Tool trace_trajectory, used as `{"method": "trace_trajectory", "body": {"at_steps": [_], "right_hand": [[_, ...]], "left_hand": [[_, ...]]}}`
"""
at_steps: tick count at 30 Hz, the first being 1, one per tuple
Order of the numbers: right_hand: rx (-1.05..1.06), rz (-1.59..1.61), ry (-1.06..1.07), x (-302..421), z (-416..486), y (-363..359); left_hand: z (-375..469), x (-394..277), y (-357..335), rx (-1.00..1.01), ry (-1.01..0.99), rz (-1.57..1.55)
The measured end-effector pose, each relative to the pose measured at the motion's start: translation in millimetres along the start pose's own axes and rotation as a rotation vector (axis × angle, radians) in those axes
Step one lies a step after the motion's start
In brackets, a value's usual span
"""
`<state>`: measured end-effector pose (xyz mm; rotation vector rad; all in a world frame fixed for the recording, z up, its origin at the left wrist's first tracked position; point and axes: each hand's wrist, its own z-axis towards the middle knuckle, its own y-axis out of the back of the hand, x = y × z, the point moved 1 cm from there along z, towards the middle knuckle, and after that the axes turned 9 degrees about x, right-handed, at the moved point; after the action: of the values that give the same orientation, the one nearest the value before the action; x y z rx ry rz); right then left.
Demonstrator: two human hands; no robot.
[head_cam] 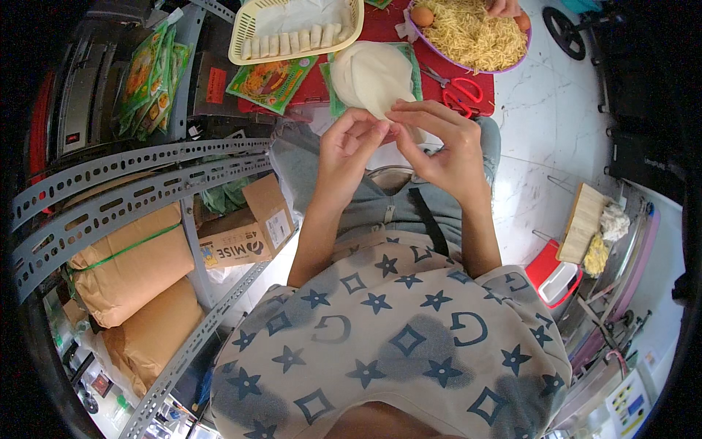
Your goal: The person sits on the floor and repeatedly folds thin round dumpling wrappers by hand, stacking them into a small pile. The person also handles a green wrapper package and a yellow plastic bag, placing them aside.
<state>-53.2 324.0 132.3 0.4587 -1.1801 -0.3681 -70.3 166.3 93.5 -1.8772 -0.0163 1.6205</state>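
Observation:
A stack of thin round white wrapper sheets (368,68) lies on green packaging at the near edge of a red table. My left hand (350,147) pinches the near edge of a sheet between thumb and fingers. Close beside it, my right hand (445,134) grips the same edge, its fingertips almost touching the left ones. The sheet's edge is drawn up towards me; how many layers are held cannot be seen. To the left, a cream plastic basket (239,37) holds a row of rolled wrappers (296,43) on white paper.
Red-handled scissors (460,92) lie right of the stack. A purple-rimmed basin (527,50) holds shredded yellowish filling (471,35) and eggs; another person's hand (503,7) reaches in. A green wrapper packet (272,82) lies below the basket. Metal shelving (137,200) stands at my left.

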Motion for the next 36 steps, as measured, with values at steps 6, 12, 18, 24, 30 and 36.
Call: {"method": "trace_trajectory", "body": {"at_steps": [6,12,18,24,30,36], "right_hand": [[0.009,-0.011,0.025,-1.1,-0.2,0.3],[0.01,0.037,0.026,-5.6,0.5,-0.2],[-0.015,-0.002,0.084,-5.9,0.8,0.2],[0.02,0.053,0.012,-3.8,-0.2,0.1],[0.079,0.036,0.005,-5.6,1.1,-0.5],[-0.043,0.156,-0.1,-6.1,0.5,-5.7]], "left_hand": [[-0.9,-1.3,-0.4,-0.007,-0.006,0.102],[-0.8,-1.6,0.2,0.035,-0.042,0.136],[-1.0,-1.9,-0.9,0.04,-0.06,0.179],[-1.4,-1.1,-0.3,0.032,-0.051,0.194],[-2.1,-0.1,1.0,0.038,-0.055,0.222],[-2.3,-0.7,2.0,-0.028,-0.066,0.161]]}}
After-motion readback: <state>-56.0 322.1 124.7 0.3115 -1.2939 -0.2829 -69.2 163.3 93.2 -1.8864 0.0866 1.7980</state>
